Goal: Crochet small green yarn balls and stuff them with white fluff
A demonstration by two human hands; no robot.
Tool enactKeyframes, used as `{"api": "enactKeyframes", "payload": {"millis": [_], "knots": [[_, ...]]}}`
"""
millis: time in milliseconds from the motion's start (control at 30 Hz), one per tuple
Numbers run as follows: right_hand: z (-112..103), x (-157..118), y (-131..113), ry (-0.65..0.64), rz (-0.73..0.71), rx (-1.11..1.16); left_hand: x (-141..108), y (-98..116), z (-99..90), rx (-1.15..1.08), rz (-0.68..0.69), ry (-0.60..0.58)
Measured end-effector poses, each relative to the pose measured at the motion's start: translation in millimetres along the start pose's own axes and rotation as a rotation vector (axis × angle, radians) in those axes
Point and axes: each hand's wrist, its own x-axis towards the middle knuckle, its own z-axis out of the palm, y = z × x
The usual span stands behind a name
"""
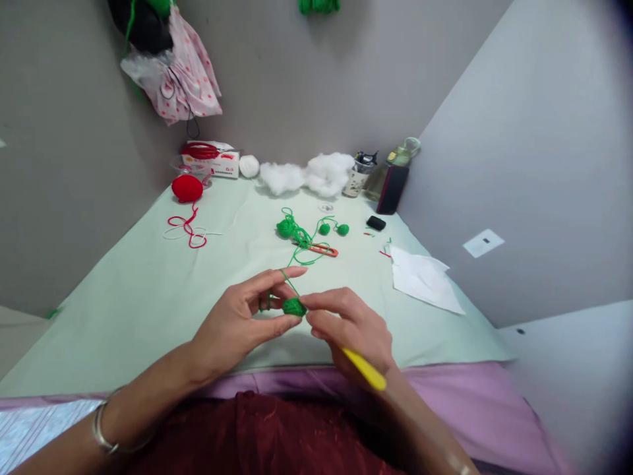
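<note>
My left hand [257, 307] pinches a small green crocheted piece [294, 307] between thumb and fingers. Green yarn is looped round its fingers and runs from the raised index finger down to the piece. In my right hand [351, 323] is a crochet hook [364, 369] with a yellow handle; its tip is hidden at the edge of the green piece, where my right fingertips touch. Beyond the hands lie a green yarn ball [285, 228], a tangle of green yarn [301, 237], two small green balls [324, 229] and an orange cutter-like tool [324, 250].
A red yarn ball [187, 189] with loose strands lies at the left. Along the back stand a tissue box [225, 165], white yarn ball [249, 166], white stuffing [329, 175], pen cup [357, 181] and phone [393, 190]. White paper [425, 280] rests at the right.
</note>
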Motion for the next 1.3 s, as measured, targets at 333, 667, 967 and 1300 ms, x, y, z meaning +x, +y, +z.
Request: {"api": "enactKeyframes", "payload": {"millis": [333,667,967,1300], "knots": [[8,-20,-10,0.1,-0.024,-0.152,-9,-7,15.8,-0.535,-0.211,-0.074],[0,-2,-7,0.295,0.396,0.52,-2,-10,-6.7,-0.3,-0.064,-0.144],[27,-8,-7,0.32,0.232,0.109,-7,-17,9.6,-0.385,-0.094,-0.078],[18,-3,-7,0.438,0.42,0.528,-5,-9,3.4,-0.573,-0.168,-0.118]]}}
